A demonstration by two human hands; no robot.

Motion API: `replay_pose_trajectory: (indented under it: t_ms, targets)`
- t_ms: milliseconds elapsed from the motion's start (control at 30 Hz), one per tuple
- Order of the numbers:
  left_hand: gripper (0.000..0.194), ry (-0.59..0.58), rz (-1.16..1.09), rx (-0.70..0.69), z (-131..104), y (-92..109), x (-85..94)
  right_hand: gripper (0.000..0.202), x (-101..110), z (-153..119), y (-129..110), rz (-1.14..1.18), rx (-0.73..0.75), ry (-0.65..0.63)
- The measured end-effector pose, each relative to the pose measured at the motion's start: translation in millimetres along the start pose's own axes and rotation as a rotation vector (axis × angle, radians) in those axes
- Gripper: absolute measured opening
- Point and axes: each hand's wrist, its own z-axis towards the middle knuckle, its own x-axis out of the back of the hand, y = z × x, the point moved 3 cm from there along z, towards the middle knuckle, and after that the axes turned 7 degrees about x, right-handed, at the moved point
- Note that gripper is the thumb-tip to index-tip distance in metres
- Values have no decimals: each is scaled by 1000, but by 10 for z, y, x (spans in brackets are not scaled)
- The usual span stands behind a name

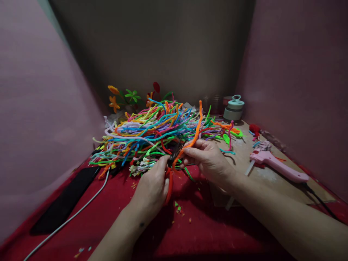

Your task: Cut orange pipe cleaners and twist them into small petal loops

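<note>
My left hand is closed around a red-handled cutting tool, its dark jaws pointing up and to the right. An orange fuzzy stem stands up from between the pinched thumb and fingers of my right hand. The lower part of that stem runs down beside the tool's jaws; whether the jaws touch it is too small to tell. Just behind both hands lies a large heap of many-coloured fuzzy stems.
A pink glue gun lies on a board at the right. Behind it stands a pale green-lidded jar. Fuzzy flowers rise behind the heap. A white cable and a black strip lie at the left.
</note>
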Motion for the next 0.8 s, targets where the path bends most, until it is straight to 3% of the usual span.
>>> replay_pose_trajectory:
  t_ms: [367,800]
  targets:
    - [39,-3,63,-5,-6,-9,-16,11,66,43,-29,-97,75,75]
    - [37,35,212,-18,-22,-52,-57,12,93,70,16,46,-80,43]
